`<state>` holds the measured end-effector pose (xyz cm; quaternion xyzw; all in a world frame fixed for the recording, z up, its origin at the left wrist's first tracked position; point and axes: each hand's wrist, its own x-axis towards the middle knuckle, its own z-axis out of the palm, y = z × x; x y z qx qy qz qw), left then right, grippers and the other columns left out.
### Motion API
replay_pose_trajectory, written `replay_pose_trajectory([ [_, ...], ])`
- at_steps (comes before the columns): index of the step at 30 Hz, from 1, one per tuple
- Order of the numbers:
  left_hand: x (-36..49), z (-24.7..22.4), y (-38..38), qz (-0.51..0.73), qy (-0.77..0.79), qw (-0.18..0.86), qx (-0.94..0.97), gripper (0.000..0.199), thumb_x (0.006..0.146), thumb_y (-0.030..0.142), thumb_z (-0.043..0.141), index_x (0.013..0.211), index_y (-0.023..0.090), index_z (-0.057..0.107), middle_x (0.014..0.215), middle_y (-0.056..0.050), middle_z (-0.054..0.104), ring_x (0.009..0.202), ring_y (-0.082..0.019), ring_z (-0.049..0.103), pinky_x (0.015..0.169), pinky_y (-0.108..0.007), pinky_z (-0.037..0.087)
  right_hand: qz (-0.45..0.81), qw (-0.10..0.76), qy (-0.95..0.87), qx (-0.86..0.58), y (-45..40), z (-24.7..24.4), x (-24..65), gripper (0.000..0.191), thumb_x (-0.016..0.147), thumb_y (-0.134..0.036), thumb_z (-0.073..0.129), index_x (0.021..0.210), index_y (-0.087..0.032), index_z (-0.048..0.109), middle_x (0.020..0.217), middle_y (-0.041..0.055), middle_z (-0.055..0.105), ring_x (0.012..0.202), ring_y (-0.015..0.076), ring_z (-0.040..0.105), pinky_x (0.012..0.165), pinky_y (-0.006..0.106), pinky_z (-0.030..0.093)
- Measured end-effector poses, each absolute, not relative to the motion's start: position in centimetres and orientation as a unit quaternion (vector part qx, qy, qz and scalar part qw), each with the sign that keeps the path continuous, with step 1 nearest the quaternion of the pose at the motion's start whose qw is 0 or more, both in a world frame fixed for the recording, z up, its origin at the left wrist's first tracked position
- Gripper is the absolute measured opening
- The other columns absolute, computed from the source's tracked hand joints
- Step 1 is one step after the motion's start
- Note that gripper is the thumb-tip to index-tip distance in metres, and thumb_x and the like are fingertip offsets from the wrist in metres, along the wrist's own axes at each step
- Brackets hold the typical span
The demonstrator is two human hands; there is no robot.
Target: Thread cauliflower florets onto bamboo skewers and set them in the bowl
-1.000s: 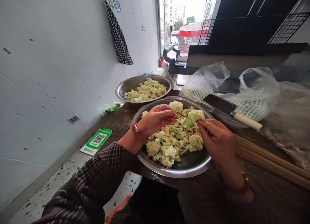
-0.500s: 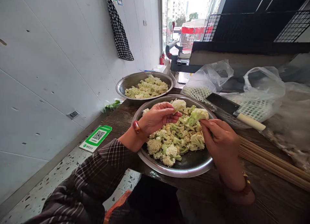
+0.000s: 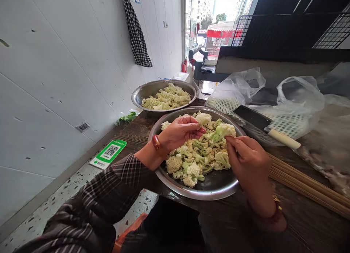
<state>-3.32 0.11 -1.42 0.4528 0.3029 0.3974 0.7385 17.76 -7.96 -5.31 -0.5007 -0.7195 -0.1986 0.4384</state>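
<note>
My left hand pinches a pale cauliflower floret above the front bowl. My right hand is closed at the fingertips on a thin skewer, just under a green-stemmed cauliflower floret that appears to be threaded on it. The skewer's thin dark line spans the gap between the two florets; its far part is hidden by my right fingers. Below both hands, a wide metal bowl holds many cut cauliflower florets.
Behind stands a second metal bowl with skewered cauliflower. To the right lie a cleaver, plastic bags and a bundle of bamboo skewers. A green QR-code card sits at the table's left edge, beside the white wall.
Both hands keep nearly the same grip and position. The view has shifted slightly; the florets and bowls look otherwise unchanged.
</note>
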Motion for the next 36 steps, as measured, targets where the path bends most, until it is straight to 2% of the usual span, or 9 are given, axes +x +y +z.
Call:
replay_pose_trajectory([
  [6, -3.2, -1.7, 0.2, 0.413, 0.295, 0.732, 0.454, 0.018, 0.077, 0.015, 0.076, 0.079, 0.012, 0.059, 0.078, -0.009, 0.074, 0.071, -0.014, 0.069, 0.07, -0.026, 0.051, -0.194, 0.419, -0.725, -0.511, -8.2, -5.2, 17.5, 0.017, 0.098, -0.021, 0.057, 0.095, -0.019, 0.073, 0.083, 0.0051, 0.074, 0.074, 0.0185, 0.066, 0.072, 0.032, 0.049],
  [21, -3.3, -2.0, 0.5, 0.402, 0.286, 0.722, 0.485, 0.019, 0.076, 0.02, 0.078, 0.075, 0.012, 0.06, 0.071, -0.007, 0.072, 0.058, -0.008, 0.061, 0.056, -0.021, 0.043, -0.205, 0.412, -0.731, -0.503, -8.2, -5.3, 17.3, 0.016, 0.097, -0.019, 0.058, 0.092, -0.017, 0.073, 0.078, 0.0058, 0.071, 0.072, 0.0186, 0.064, 0.07, 0.032, 0.049],
  [36, -3.4, -1.7, 0.1, 0.402, 0.259, 0.713, 0.513, 0.019, 0.073, 0.021, 0.078, 0.073, 0.011, 0.063, 0.066, -0.006, 0.069, 0.054, -0.007, 0.055, 0.053, -0.02, 0.038, -0.158, 0.408, -0.722, -0.535, -9.5, -4.4, 14.9, 0.023, 0.096, -0.019, 0.052, 0.099, -0.019, 0.075, 0.086, 0.0087, 0.073, 0.083, 0.0213, 0.067, 0.08, 0.035, 0.053],
])
